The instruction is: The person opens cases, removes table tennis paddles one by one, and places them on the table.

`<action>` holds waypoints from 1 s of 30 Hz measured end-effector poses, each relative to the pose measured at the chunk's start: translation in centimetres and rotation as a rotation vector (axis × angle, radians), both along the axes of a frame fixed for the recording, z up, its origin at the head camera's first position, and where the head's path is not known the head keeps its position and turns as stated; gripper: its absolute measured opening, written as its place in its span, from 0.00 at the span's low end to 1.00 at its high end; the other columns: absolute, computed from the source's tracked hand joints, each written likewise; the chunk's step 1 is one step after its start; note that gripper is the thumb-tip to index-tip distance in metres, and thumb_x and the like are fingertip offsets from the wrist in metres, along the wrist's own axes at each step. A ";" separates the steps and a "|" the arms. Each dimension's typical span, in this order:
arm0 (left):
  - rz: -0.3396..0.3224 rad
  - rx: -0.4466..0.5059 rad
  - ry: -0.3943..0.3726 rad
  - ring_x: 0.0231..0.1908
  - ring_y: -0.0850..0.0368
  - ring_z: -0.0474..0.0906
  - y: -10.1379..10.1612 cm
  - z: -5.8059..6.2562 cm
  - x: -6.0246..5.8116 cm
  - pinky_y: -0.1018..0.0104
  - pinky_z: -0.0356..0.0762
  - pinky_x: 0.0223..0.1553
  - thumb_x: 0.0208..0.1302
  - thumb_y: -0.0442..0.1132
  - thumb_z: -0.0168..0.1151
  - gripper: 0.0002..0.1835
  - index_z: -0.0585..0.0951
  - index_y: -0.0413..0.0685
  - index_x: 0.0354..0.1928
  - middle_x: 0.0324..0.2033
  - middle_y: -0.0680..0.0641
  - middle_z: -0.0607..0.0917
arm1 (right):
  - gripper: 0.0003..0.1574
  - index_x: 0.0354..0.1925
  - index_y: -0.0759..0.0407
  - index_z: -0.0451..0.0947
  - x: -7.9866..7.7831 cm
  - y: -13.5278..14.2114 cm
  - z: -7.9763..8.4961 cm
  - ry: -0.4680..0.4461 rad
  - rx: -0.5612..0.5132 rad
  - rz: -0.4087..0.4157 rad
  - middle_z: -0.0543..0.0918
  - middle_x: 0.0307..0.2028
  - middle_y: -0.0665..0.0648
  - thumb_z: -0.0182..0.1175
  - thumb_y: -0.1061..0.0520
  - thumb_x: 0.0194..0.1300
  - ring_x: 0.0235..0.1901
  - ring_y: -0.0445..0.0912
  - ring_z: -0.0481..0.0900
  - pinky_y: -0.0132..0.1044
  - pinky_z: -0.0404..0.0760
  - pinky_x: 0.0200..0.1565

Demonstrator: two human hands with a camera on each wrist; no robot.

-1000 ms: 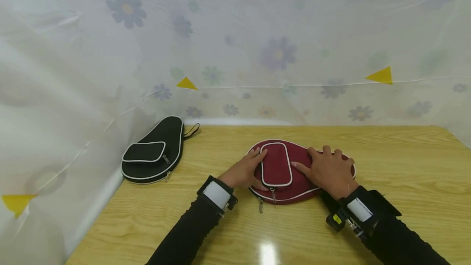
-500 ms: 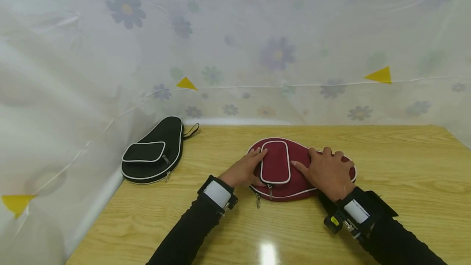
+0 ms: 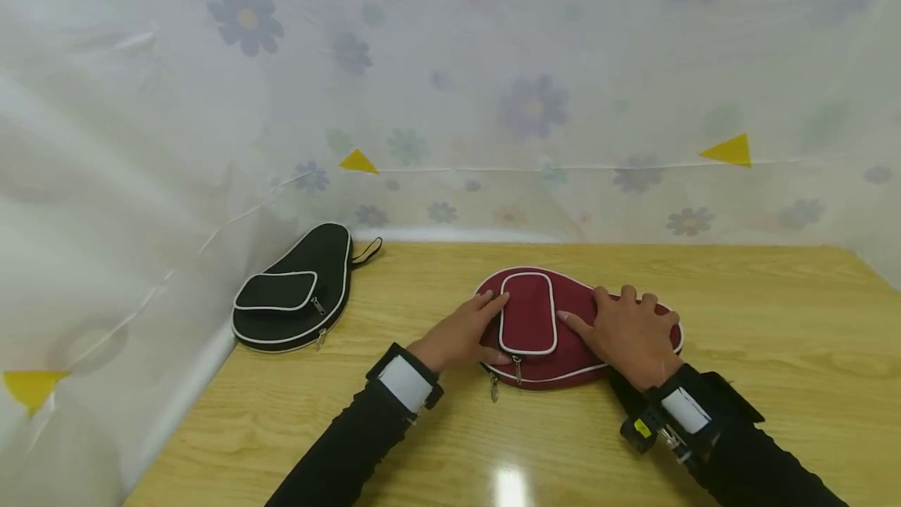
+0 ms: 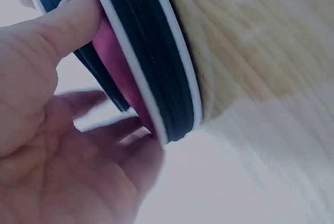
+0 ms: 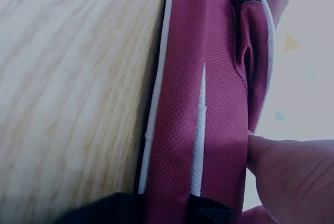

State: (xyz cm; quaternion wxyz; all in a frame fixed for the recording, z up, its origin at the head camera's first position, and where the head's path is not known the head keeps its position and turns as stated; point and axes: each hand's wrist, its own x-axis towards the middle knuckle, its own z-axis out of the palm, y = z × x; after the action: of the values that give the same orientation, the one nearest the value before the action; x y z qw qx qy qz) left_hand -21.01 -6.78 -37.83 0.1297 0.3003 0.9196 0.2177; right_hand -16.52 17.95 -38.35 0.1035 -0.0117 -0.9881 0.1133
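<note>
A dark red table tennis paddle case [image 3: 580,335] with white piping lies flat on the table, its round end to the left. My left hand [image 3: 461,331] rests at that round end, fingertips by the edge of the zipped pocket [image 3: 528,314]. The left wrist view shows the left thumb [image 4: 78,12] against the case beside its black zip band [image 4: 151,51]. My right hand [image 3: 636,333] holds the narrow end from above, fingers bent over the far edge and thumb on the face. In the right wrist view that thumb [image 5: 282,166] touches the red cloth.
A black paddle case [image 3: 296,296] with white piping and a wrist loop [image 3: 367,251] lies at the left edge of the wooden table [image 3: 422,429]. A pale flowered sheet [image 3: 450,100] hangs behind and to the left.
The red case shifted slightly away from me, then a little back. My left hand has drawn slightly to the left. The right hand stays on the narrow end.
</note>
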 end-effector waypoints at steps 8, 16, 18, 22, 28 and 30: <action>0.126 -0.088 0.175 0.48 0.42 0.67 -0.2 0.3 4.0 0.58 0.80 0.41 0.48 0.56 0.82 0.44 0.67 0.33 0.53 0.49 0.35 0.68 | 0.40 0.53 0.72 0.76 -0.2 -0.1 0.2 0.069 -0.015 0.058 0.76 0.42 0.78 0.62 0.36 0.67 0.45 0.75 0.74 0.76 0.68 0.42; 0.237 -0.195 0.248 0.33 0.50 0.77 0.4 -0.4 5.7 0.57 0.78 0.27 0.52 0.57 0.78 0.29 0.83 0.35 0.34 0.30 0.44 0.79 | 0.28 0.50 0.79 0.76 -0.6 -3.8 0.8 0.125 -0.167 0.196 0.76 0.43 0.76 0.59 0.51 0.73 0.43 0.70 0.75 0.65 0.78 0.40; 0.217 -0.198 0.268 0.28 0.53 0.78 0.5 -0.5 5.8 0.58 0.76 0.23 0.52 0.55 0.78 0.23 0.85 0.39 0.28 0.26 0.46 0.80 | 0.36 0.53 0.81 0.73 -0.6 -4.9 1.0 0.049 -0.214 0.186 0.74 0.45 0.77 0.59 0.45 0.73 0.45 0.69 0.74 0.64 0.78 0.41; 0.160 -0.213 0.300 0.24 0.57 0.77 0.6 -0.7 5.7 0.62 0.73 0.20 0.55 0.49 0.77 0.18 0.82 0.44 0.22 0.21 0.50 0.80 | 0.52 0.57 0.86 0.68 -0.7 -6.8 1.2 -0.040 -0.200 0.144 0.70 0.47 0.79 0.62 0.35 0.67 0.46 0.70 0.73 0.66 0.79 0.39; 0.089 -0.243 0.390 0.25 0.56 0.80 0.7 -0.7 5.6 0.64 0.77 0.22 0.55 0.41 0.75 0.13 0.81 0.44 0.22 0.21 0.49 0.82 | 0.61 0.58 0.87 0.66 -1.1 -8.4 1.3 -0.084 -0.137 0.077 0.68 0.47 0.80 0.66 0.31 0.61 0.43 0.69 0.71 0.68 0.78 0.37; 0.074 -0.250 0.402 0.27 0.55 0.81 0.6 -0.7 5.6 0.64 0.78 0.24 0.55 0.40 0.75 0.12 0.81 0.44 0.22 0.22 0.49 0.82 | 0.59 0.58 0.86 0.68 -1.2 -8.6 1.2 -0.101 -0.124 0.072 0.68 0.48 0.80 0.66 0.31 0.61 0.45 0.70 0.71 0.69 0.78 0.38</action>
State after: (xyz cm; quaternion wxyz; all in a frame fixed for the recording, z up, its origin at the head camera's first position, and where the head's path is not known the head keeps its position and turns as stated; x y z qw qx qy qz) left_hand -15.46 -6.16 -38.49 -0.0278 0.2851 0.9571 0.0426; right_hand -17.71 9.37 -37.11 0.0485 0.0120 -0.9829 0.1772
